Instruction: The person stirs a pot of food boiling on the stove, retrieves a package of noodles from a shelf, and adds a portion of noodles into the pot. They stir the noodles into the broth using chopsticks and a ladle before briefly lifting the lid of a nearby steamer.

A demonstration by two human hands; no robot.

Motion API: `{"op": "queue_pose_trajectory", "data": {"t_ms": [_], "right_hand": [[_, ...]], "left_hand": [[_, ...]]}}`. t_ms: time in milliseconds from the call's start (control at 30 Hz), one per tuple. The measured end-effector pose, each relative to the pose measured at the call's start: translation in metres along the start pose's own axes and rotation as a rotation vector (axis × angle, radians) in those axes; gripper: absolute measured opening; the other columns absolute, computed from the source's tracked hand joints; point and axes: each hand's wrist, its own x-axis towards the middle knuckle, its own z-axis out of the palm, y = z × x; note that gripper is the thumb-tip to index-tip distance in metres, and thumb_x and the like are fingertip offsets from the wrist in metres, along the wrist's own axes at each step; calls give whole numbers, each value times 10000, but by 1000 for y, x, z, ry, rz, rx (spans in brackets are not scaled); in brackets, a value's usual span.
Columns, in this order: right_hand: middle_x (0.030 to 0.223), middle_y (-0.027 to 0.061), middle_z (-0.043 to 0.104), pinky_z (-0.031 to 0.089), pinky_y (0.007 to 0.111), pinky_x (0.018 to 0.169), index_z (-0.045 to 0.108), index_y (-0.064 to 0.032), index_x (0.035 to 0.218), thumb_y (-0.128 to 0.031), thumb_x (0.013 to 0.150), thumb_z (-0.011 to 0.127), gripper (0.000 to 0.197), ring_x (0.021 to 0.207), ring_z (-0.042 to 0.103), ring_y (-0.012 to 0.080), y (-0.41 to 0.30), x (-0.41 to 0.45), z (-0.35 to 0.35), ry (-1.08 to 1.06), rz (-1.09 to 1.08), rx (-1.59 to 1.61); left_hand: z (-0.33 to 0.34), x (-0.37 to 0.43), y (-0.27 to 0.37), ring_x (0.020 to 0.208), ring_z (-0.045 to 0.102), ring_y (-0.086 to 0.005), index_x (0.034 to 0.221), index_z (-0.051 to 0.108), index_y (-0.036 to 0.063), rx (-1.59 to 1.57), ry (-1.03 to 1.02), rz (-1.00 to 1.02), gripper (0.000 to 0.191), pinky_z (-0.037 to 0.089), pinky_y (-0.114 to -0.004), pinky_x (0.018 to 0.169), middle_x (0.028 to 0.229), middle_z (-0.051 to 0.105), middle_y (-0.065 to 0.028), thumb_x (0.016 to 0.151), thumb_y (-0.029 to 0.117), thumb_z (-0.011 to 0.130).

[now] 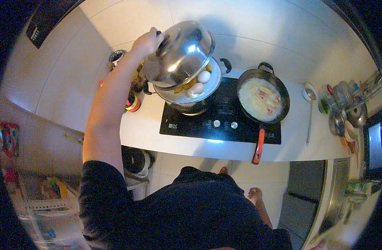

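My left hand [147, 42] grips the knob of a domed metal lid [184, 59], raised and tilted over a steamer pot [212, 86]. Below the lid's lower edge, several eggs [204, 77] lie in the pot beside yellow-orange food pieces [190, 84]. The lid hides the rest of the contents. A frying pan [286, 95] on the right burner holds pale, whitish food [256, 97] with reddish bits, its red handle [259, 143] pointing toward me. Down by my right side hangs my right hand [255, 194], fingers curled, with nothing visible in it.
Both vessels stand on a black cooktop [222, 132] with two knobs. A ladle [309, 118] rests at a small bowl [307, 90] on the right, near metal bowls [356, 115]. Left of the pot stands a jar [133, 103]. A rice cooker [136, 161] sits below the counter.
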Motion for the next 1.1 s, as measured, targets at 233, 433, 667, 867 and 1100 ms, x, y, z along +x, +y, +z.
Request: {"op": "queue_pose_trajectory", "data": {"t_ms": [233,433,667,867,1100], "right_hand": [[595,65,481,320,289,340,505,-26,761,-100,734,519,79,429,423,164,11,-12,13,289,-200,-439],[543,29,465,307,257,327,517,-36,747,-62,727,534,37,389,398,132,17,-20,27,375,-264,-612],[540,8,446,314,253,348,479,-76,653,-48,719,540,94,421,414,114,23,-29,19,321,-225,-509],[581,31,483,370,279,385,514,-37,836,-44,715,572,134,471,457,142,15,-22,-22,-60,18,103],[613,63,526,399,302,399,532,-20,764,-95,734,555,84,487,486,155,17,-45,53,446,-232,-500]], "left_hand": [[16,-12,48,884,552,-308,1048,414,19,148,-135,54,466,450,-408,740,944,550,-195,830,429,366],[38,-22,65,854,553,-340,1052,409,53,187,-138,94,441,453,-439,718,934,544,-194,822,429,387],[32,-34,83,839,562,-332,1045,419,58,224,-123,127,431,460,-439,700,922,546,-186,815,422,409],[33,-33,88,836,563,-340,1043,427,61,209,-118,137,437,460,-437,701,924,545,-193,808,429,414],[26,-39,90,849,558,-340,1096,420,68,212,-138,133,481,452,-446,719,965,531,-193,803,450,407]]}}
